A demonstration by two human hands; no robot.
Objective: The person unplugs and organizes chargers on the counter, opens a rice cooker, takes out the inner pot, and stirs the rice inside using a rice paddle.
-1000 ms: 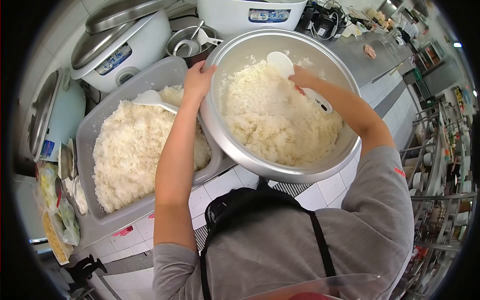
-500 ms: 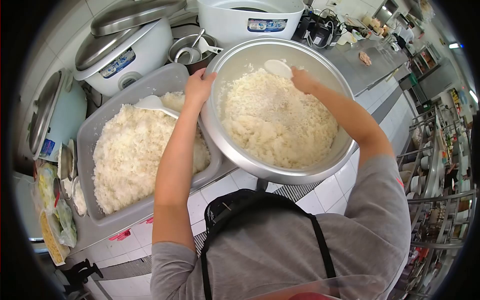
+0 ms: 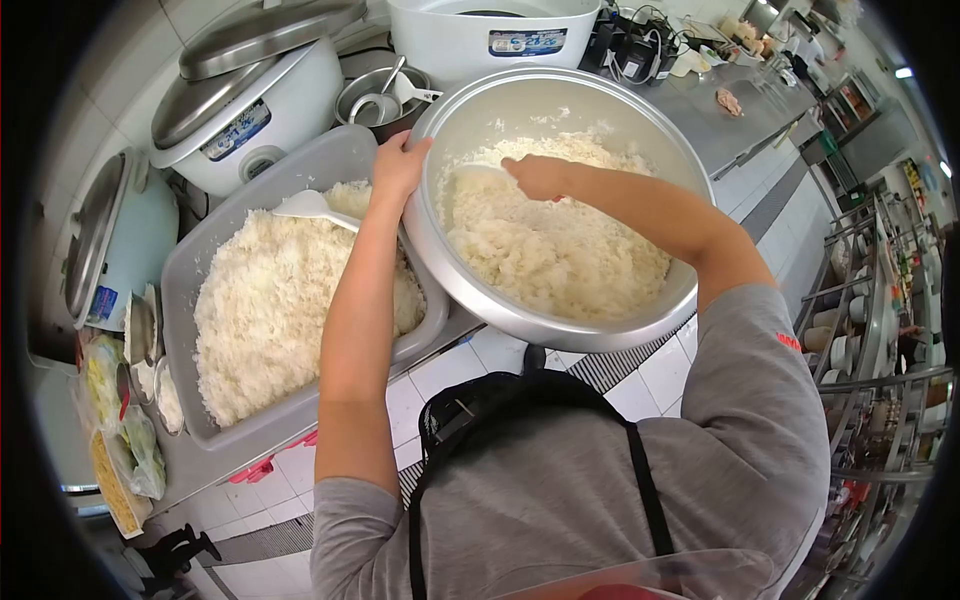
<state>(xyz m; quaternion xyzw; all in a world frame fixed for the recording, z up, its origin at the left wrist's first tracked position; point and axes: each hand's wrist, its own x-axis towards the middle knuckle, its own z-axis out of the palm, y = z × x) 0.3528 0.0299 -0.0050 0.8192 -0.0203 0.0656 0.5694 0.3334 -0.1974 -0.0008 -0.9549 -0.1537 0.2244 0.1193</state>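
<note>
Head view: left hand (image 3: 398,165) clamps the rim of the metal bowl (image 3: 520,325) at frame centre. Right hand (image 3: 540,177), closed on the white paddle (image 3: 478,172), points its long axis left into the rice (image 3: 560,250).

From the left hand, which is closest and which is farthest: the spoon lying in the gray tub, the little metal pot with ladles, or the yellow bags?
Seen from the head camera, measured from the left hand:
1. Spoon, just left of it, in the gray tub.
2. Little metal pot, behind it, only slightly farther.
3. Yellow bags, far left at the counter's edge.
</note>
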